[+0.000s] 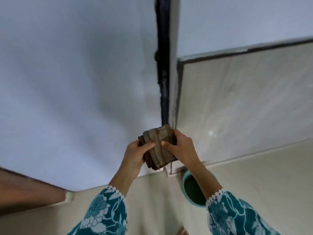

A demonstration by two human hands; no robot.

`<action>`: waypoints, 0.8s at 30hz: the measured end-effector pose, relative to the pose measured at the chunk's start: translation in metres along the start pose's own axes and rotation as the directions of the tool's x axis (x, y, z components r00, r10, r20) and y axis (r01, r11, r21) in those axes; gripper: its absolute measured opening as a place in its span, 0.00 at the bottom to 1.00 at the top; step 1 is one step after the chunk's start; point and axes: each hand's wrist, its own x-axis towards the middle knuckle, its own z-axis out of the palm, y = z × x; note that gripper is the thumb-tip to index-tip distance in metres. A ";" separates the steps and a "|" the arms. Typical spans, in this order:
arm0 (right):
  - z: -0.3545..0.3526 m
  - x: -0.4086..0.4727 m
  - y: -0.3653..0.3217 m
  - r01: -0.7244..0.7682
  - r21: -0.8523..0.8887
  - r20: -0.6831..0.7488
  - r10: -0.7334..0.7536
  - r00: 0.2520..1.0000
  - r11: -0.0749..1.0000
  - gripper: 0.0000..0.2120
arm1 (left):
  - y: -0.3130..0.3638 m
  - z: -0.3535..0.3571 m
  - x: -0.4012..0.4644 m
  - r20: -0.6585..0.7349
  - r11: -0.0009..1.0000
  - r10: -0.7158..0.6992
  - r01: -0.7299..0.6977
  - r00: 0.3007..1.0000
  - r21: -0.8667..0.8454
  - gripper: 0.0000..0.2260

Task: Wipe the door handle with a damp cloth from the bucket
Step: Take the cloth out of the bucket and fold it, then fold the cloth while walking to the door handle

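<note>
A folded brown cloth (158, 145) with darker stripes is held in front of me by both hands. My left hand (135, 156) grips its left side with the thumb on top. My right hand (182, 146) grips its right side. A few drops or threads hang from the cloth's lower edge. Below on the floor stands a teal bucket (186, 179), partly hidden by my right forearm. No door handle is in view.
A pale wall (76, 82) fills the left. A dark vertical gap (163, 65) runs beside a white frame edge (172, 82). Cream floor tiles (245, 107) lie to the right. A brown wooden panel (25, 189) juts in at lower left. My toes (182, 232) show at the bottom.
</note>
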 end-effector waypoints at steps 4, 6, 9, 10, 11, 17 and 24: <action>0.033 -0.009 -0.043 -0.098 0.327 0.216 0.026 0.976 0.940 0.15 | 0.026 -0.058 -0.029 -0.049 0.991 0.054 -0.060 0.997 -0.121 0.12; 0.056 -0.019 -0.071 -0.104 0.408 0.272 -0.012 0.962 0.907 0.10 | 0.039 -0.092 -0.048 -0.086 0.984 0.077 -0.090 0.993 -0.156 0.14; 0.105 -0.037 -0.116 0.087 0.166 0.064 -0.099 0.993 0.982 0.09 | 0.050 -0.149 -0.079 -0.238 0.992 0.122 -0.128 0.963 -0.009 0.20; 0.122 -0.045 -0.130 0.161 0.072 -0.019 -0.160 0.987 0.984 0.10 | 0.053 -0.165 -0.090 -0.275 0.989 0.145 -0.139 0.950 0.043 0.22; 0.142 -0.056 -0.146 0.234 0.026 -0.067 -0.232 0.970 0.972 0.10 | 0.055 -0.182 -0.103 -0.273 0.983 0.180 -0.166 0.945 0.072 0.23; 0.256 -0.127 -0.220 0.531 0.070 0.064 -0.535 0.842 0.844 0.07 | 0.069 -0.277 -0.167 -0.153 0.940 0.149 -0.188 0.977 -0.285 0.19; 0.308 -0.122 -0.269 0.131 0.567 0.457 -0.442 0.772 0.814 0.11 | 0.067 -0.363 -0.193 -0.145 0.836 0.127 -0.185 0.981 -0.516 0.32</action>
